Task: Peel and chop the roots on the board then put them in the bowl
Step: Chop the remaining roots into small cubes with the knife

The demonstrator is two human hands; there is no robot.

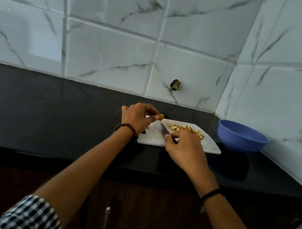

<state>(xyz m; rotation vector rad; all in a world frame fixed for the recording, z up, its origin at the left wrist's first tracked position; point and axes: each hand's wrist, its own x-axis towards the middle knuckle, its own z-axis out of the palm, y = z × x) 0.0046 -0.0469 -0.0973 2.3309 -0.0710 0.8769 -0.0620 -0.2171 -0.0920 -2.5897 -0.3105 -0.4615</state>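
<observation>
A white cutting board [211,146] lies on the black counter. Several small yellow-brown chopped root pieces [188,129] lie scattered on its far half. My left hand [138,117] hovers over the board's left end and pinches a small orange-yellow root piece [161,117] between thumb and fingers. My right hand [184,147] rests on the board's near edge and grips the handle of a knife. The knife's blade [164,130] lies flat on the board, pointing toward my left hand. A blue bowl [242,137] stands to the right of the board; its inside is hidden.
The black counter [51,113] runs left from the board. White marble-patterned tiled walls meet in a corner behind the bowl. A small dark fitting [175,85] sticks out of the back wall. Dark wooden cabinet doors with a metal handle [105,221] sit below the counter edge.
</observation>
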